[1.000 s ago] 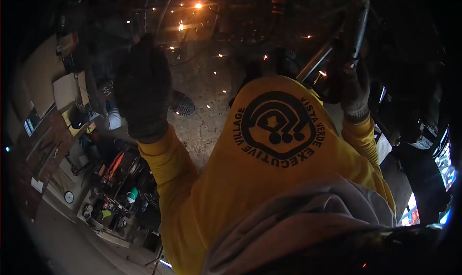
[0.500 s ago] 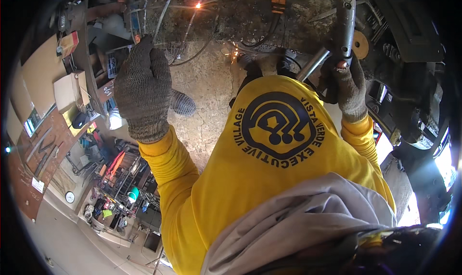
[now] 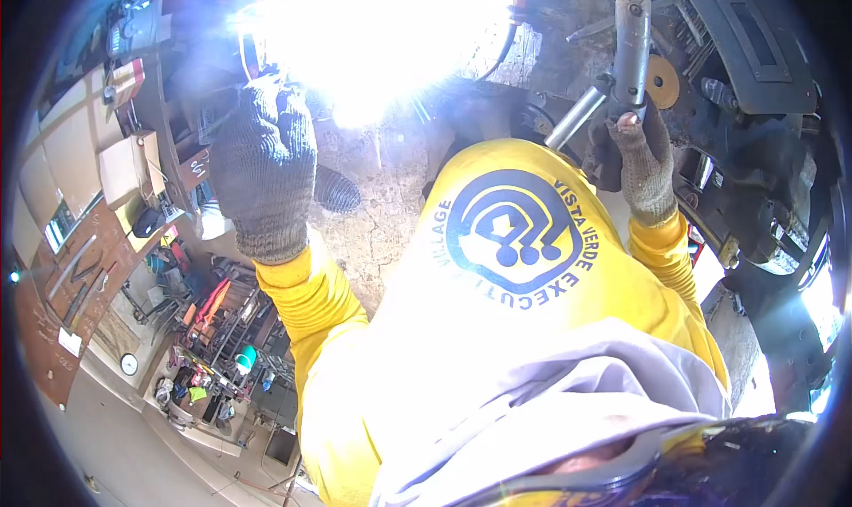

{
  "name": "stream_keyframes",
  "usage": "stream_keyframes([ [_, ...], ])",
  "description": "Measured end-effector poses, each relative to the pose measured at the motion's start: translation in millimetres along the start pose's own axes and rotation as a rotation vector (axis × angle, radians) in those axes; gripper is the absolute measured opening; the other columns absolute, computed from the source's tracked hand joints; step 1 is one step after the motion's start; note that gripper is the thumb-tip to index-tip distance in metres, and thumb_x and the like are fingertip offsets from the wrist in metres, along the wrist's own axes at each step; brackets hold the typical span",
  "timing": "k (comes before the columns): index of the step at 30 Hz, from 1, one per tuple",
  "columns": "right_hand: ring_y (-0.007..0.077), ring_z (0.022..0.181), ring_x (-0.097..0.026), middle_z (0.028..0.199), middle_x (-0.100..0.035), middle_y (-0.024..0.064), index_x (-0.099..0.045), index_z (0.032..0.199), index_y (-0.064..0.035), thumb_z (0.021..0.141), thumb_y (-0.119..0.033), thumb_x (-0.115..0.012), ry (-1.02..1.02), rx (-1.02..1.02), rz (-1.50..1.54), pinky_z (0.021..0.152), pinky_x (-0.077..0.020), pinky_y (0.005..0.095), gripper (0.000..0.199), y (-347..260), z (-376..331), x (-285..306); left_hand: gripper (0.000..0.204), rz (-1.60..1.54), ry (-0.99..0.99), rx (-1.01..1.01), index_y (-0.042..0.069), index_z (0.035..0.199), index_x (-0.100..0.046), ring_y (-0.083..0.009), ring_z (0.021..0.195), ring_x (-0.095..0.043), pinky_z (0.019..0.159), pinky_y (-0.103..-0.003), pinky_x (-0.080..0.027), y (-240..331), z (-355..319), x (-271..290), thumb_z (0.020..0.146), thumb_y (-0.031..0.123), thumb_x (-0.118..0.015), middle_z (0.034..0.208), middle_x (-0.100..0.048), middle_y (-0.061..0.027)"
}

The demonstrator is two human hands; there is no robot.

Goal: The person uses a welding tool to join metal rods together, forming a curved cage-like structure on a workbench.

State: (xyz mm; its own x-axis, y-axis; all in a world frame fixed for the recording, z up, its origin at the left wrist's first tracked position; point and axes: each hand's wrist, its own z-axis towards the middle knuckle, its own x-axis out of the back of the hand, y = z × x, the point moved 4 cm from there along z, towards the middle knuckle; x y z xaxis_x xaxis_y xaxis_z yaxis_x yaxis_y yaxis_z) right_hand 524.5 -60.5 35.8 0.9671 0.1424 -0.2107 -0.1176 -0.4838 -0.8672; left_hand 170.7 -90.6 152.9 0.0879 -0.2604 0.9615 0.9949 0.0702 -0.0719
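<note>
A blinding white arc light (image 3: 377,32) fills the top middle and hides the work under it. Just below its left side is my left hand (image 3: 271,165) in a dark knit glove, fingers curled in with the back of the hand showing. Whatever it grips is lost in the glare. At the upper right, my right hand (image 3: 648,161), in a worn brown glove, closes round the lower end of a grey metal pipe (image 3: 631,50). A bare fingertip pokes through that glove. A shorter shiny tube (image 3: 577,117) slants off the pipe toward the lower left.
A tan disc (image 3: 662,83) and a dark welding mask-like plate (image 3: 750,41) lie right of the pipe. Cardboard boxes (image 3: 131,168) stand at left, above a brown board (image 3: 53,321). Tools crowd a rack (image 3: 222,330) at lower left. Cracked concrete floor (image 3: 355,250) lies between my arms.
A small orange glow with sparks at the top has become a huge white glare, washing out the rod, cables and my shirt. Both hands stay nearly where they were.
</note>
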Motion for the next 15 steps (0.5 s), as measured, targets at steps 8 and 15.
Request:
stream_keyframes([
  [8, 0.0092, 0.065, -0.058, 0.083, -0.059, 0.0018, -0.053, 0.130, -0.0016, 0.092, -0.046, -0.073, -0.097, -0.021, 0.053, 0.057, -0.0490, 0.0233, 0.062, 3, 7, -2, 0.010, -0.260, -0.043, 0.156, 0.009, 0.100, -0.069, -0.0196, 0.076, -0.069, 0.071, -0.029, -0.054, 2, -6, 0, 0.092, 0.014, -0.066, 0.084, -0.069, -0.0042],
  [15, 0.0083, 0.065, -0.056, 0.082, -0.059, 0.0021, -0.054, 0.123, 0.0011, 0.100, -0.031, -0.062, -0.096, 0.065, 0.092, 0.058, -0.0472, 0.0244, 0.040, -4, 3, -3, 0.015, 0.085, -0.147, 0.031, 0.012, 0.104, -0.070, -0.0232, 0.091, -0.069, 0.079, -0.033, -0.056, 1, 0, -1, 0.095, 0.021, -0.063, 0.104, -0.072, -0.0071],
])
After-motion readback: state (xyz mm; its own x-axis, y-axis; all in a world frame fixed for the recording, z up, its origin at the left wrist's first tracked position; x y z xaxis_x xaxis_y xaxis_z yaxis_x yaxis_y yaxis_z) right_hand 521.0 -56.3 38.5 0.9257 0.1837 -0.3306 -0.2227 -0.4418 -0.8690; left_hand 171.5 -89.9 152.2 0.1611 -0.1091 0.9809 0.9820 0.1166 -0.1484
